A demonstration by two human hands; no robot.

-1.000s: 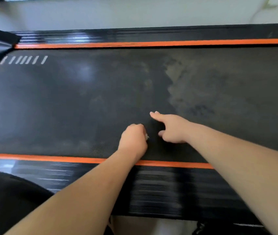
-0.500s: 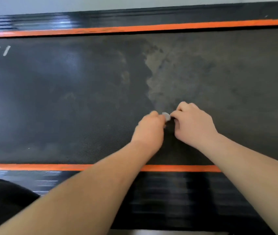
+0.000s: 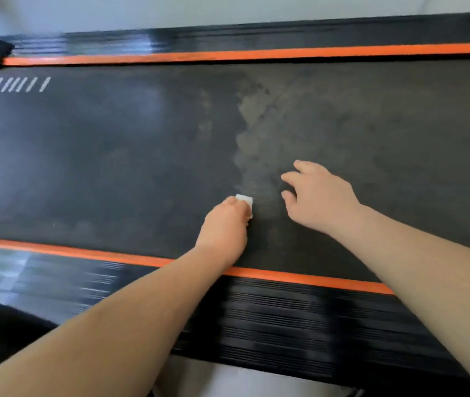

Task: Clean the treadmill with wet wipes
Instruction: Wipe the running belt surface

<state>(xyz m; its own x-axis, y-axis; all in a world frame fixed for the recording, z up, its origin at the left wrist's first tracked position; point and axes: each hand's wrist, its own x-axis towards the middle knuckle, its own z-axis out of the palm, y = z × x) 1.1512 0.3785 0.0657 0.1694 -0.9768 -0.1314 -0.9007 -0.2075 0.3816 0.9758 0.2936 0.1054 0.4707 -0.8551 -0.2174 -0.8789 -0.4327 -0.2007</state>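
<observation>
A small white wet wipe (image 3: pixel 245 200) is gripped by the left hand (image 3: pixel 223 227). The grip is closed round it with curled fingers, so only a corner of the wipe is seen past the knuckles. The wipe is held down on the black treadmill belt (image 3: pixel 99 167), near the belt's nearer edge. The right hand (image 3: pixel 319 196) is held just to the right of it, its grip open, the fingers spread and loosely bent with nothing in them. Whether its fingertips touch the belt cannot be told. A grey dusty patch (image 3: pixel 256 133) is seen on the belt beyond both hands. The belt is bordered on the near side by an orange stripe (image 3: pixel 84 252), with a ribbed side rail (image 3: pixel 285 325) below it. White dashes (image 3: pixel 14 84) are printed at the belt's far left.
</observation>
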